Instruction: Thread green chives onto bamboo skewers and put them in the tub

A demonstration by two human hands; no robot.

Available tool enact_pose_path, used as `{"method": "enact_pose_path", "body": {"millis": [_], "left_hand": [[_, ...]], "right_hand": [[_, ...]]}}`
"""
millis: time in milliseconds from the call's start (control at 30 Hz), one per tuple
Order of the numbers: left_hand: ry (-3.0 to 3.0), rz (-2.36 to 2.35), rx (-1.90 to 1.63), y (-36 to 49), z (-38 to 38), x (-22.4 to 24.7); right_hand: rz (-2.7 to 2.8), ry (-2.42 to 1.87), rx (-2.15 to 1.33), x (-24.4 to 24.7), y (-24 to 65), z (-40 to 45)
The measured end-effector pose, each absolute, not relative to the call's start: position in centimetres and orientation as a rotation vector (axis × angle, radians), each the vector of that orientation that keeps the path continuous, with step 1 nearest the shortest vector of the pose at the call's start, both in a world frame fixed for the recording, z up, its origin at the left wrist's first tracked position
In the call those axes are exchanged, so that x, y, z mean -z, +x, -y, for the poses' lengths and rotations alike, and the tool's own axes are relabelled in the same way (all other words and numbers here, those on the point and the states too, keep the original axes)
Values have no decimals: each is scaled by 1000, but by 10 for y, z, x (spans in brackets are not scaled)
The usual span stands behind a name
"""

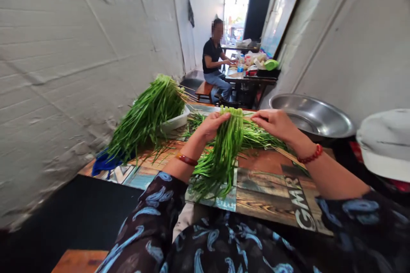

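Note:
My left hand (213, 126) is closed around the top of a bunch of green chives (229, 149), whose long leaves hang down over the table's near edge. Their pale ends line up in a row at the top. Just to the right, my right hand (273, 124) pinches its fingertips together at what looks like the end of a thin bamboo skewer running to the bunch; the stick is hard to make out. More loose chives (259, 135) lie on the table behind and below my hands.
A large heap of skewered chives (147, 111) rests on a white tray (176, 120) at left, above a blue cloth (105, 163). Bare skewers (286, 155) lie at right. A steel basin (336, 121) and a white cap (386, 145) are farther right. Another person (211, 57) sits at a far table.

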State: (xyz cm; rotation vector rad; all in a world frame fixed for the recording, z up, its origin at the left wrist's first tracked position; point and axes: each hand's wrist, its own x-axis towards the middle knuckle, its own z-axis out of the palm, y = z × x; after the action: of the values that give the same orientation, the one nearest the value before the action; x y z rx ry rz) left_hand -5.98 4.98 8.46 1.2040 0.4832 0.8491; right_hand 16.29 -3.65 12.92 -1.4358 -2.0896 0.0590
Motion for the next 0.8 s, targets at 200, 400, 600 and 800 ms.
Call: {"method": "enact_pose_path", "body": {"millis": [200,400,600,800], "left_hand": [[1337,-504,-752,-71,-59,-71],[1453,-640,-611,-98,-52,-29],[1532,-812,-575,-124,-46,-7],[1609,-1013,-865,-136,-57,-23]], "right_hand": [[1967,-1466,86,-163,171,40],[1562,-1450,347,-211,195,49],[1349,-1351,549,-248,212,55],[1414,-1377,537,-253,211,57]]}}
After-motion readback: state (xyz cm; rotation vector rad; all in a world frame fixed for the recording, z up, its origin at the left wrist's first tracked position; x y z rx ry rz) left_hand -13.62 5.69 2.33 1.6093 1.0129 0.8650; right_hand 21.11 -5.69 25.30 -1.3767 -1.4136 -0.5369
